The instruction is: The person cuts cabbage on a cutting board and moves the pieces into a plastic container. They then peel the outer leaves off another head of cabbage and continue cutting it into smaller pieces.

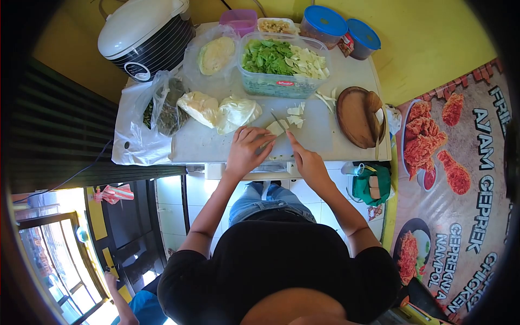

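My right hand point(307, 160) grips a knife point(275, 117), its blade across a pale piece of cabbage point(275, 129) near the table's front edge. With bent fingers, my left hand point(248, 145) holds that piece from the left side. Cut cabbage bits point(296, 120) lie just beyond the blade. Left of them sit larger cabbage chunks point(238, 112). A clear plastic tub point(281, 86) behind the knife contains chopped green leaves and sliced cabbage. My right fingers hide the knife handle.
A wooden mortar dish with a pestle point(352, 116) stands right. Bagged cabbage point(216, 56), a bag of dark greens point(170, 105) and a rice cooker point(143, 35) are left. Blue-lidded containers point(325, 21) line the back. Another person's arm point(123, 303) shows lower left.
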Demonstrator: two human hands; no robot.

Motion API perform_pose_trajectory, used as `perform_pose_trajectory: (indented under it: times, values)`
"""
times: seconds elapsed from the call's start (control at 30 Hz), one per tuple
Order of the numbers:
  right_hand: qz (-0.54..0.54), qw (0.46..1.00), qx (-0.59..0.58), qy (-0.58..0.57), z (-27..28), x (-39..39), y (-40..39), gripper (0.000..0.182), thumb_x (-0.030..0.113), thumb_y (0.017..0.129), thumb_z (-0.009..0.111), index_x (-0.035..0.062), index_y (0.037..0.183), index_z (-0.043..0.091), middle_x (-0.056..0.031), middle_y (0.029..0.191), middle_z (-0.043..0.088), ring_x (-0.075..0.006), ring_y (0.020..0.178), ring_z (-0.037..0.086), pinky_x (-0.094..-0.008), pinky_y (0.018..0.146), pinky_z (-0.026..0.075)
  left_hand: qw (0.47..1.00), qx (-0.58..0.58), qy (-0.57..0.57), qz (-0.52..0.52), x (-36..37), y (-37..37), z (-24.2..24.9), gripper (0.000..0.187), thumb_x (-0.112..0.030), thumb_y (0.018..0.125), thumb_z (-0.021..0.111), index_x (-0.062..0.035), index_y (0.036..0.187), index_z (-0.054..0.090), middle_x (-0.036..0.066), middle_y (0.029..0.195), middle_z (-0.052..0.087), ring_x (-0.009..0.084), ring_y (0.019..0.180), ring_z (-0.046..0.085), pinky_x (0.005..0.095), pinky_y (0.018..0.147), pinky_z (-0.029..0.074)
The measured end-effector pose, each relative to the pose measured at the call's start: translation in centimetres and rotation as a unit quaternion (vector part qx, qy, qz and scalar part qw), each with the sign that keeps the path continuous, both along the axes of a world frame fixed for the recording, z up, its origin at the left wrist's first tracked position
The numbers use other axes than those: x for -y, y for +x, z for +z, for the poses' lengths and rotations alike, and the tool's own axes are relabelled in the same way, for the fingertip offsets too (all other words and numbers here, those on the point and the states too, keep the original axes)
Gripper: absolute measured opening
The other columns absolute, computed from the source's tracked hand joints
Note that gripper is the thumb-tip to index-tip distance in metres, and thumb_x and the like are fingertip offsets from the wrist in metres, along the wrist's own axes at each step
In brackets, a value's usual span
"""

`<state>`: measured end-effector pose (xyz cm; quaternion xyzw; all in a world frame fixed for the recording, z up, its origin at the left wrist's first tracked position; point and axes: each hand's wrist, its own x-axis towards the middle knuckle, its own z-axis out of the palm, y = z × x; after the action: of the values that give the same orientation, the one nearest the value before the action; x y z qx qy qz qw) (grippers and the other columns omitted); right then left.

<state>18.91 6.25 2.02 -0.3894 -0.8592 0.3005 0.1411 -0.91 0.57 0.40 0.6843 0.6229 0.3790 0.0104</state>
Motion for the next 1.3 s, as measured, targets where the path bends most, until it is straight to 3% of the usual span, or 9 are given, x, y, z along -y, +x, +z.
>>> perform_pose_trajectory:
  times: [0.27, 0.33, 0.47, 0.53, 0.57, 0.63, 0.87, 1.13, 1.3]
  values:
    - [-0.011, 0.999, -0.029, -0.017, -0.3, 2.8, 2.9, 0.062, 0.006, 0.093, 0.051, 0.0214, 0.149, 0.029, -0.0222, 0.067, 0.06, -0.039, 0.062, 0.062, -0.0471, 0.061, 0.048, 1.0, -0.006, 0.009, 0.009, -0.2, 0.0, -0.2, 0.014, -0.017, 0.082, 0.07, -0.0172, 0.096, 0.073, -0.002, 0.098, 0.064, 0.0171, 0.096, 0.06, 0.0412, 0.099, 0.038]
    - [-0.031, 0.998, -0.013, -0.057, 0.2, 3.1, 3.4, 0.059, 0.005, 0.094, 0.051, 0.0216, 0.148, 0.033, -0.0223, 0.07, 0.059, -0.0336, 0.059, 0.061, -0.0373, 0.063, 0.05, 1.0, -0.007, 0.014, 0.007, -0.1, -0.1, -0.2, 0.015, -0.017, 0.082, 0.07, -0.0171, 0.096, 0.073, -0.002, 0.099, 0.064, 0.0171, 0.096, 0.06, 0.0415, 0.099, 0.038]
    - [-0.052, 0.992, -0.033, -0.11, 0.5, 1.9, 2.6, 0.056, 0.005, 0.095, 0.05, 0.0204, 0.147, 0.036, -0.0214, 0.073, 0.058, -0.0259, 0.06, 0.057, -0.0315, 0.067, 0.048, 0.999, 0.014, 0.033, 0.013, 0.1, -0.1, -0.2, 0.015, -0.018, 0.081, 0.071, -0.0167, 0.096, 0.073, -0.002, 0.099, 0.065, 0.0168, 0.096, 0.059, 0.0424, 0.099, 0.038]
    - [-0.036, 0.989, -0.133, -0.054, 0.3, 1.5, 1.8, 0.053, 0.005, 0.096, 0.049, 0.0188, 0.145, 0.038, -0.0206, 0.078, 0.057, -0.0217, 0.064, 0.053, -0.0287, 0.07, 0.046, 0.999, 0.016, 0.036, 0.017, 0.0, 0.0, -0.1, 0.015, -0.018, 0.08, 0.071, -0.0167, 0.095, 0.073, -0.002, 0.099, 0.065, 0.0168, 0.096, 0.059, 0.0421, 0.099, 0.038]
    - [-0.036, 0.989, -0.134, -0.055, 0.4, 1.5, 1.6, 0.053, 0.005, 0.096, 0.049, 0.0188, 0.145, 0.038, -0.0206, 0.078, 0.057, -0.0217, 0.064, 0.053, -0.0287, 0.07, 0.046, 0.999, 0.019, 0.039, 0.023, 0.0, 0.0, -0.1, 0.015, -0.018, 0.08, 0.072, -0.0166, 0.095, 0.073, -0.002, 0.098, 0.065, 0.0167, 0.096, 0.059, 0.0419, 0.099, 0.038]
    - [-0.004, 0.989, -0.129, -0.077, 1.3, 1.5, 1.1, 0.053, 0.01, 0.097, 0.048, 0.0206, 0.147, 0.035, -0.0272, 0.086, 0.061, -0.0406, 0.077, 0.062, -0.0383, 0.074, 0.049, 0.999, 0.009, 0.03, 0.019, 0.0, 0.0, -0.2, 0.014, -0.018, 0.08, 0.072, -0.0165, 0.094, 0.073, -0.002, 0.098, 0.065, 0.0167, 0.096, 0.059, 0.0416, 0.1, 0.037]
    - [0.014, 0.992, -0.093, -0.084, 0.7, 1.7, 1.2, 0.053, 0.011, 0.096, 0.049, 0.0203, 0.146, 0.035, -0.0259, 0.084, 0.062, -0.0409, 0.076, 0.063, -0.0416, 0.073, 0.049, 0.999, 0.004, 0.032, 0.019, -0.1, -0.1, -0.4, 0.012, -0.017, 0.079, 0.072, -0.0163, 0.091, 0.074, -0.003, 0.096, 0.065, 0.0158, 0.096, 0.059, 0.0414, 0.1, 0.036]
    - [0.02, 0.999, 0.042, -0.009, -0.1, 1.8, -0.1, 0.064, 0.009, 0.093, 0.051, 0.0242, 0.15, 0.026, -0.0212, 0.071, 0.062, -0.038, 0.063, 0.062, -0.0463, 0.059, 0.05, 0.999, 0.01, 0.03, 0.025, -0.1, 0.0, -0.3, 0.012, -0.017, 0.079, 0.072, -0.0163, 0.091, 0.074, -0.004, 0.096, 0.065, 0.016, 0.096, 0.059, 0.0418, 0.1, 0.036]
    - [0.024, 0.999, 0.01, 0.023, -0.9, 1.7, -0.4, 0.065, 0.009, 0.092, 0.052, 0.0229, 0.15, 0.026, -0.0205, 0.071, 0.062, -0.0369, 0.062, 0.063, -0.0454, 0.059, 0.051, 0.999, 0.009, 0.023, 0.026, 0.0, -0.1, -0.5, 0.013, -0.017, 0.079, 0.072, -0.0167, 0.091, 0.074, -0.004, 0.097, 0.065, 0.0158, 0.097, 0.059, 0.0419, 0.101, 0.036]
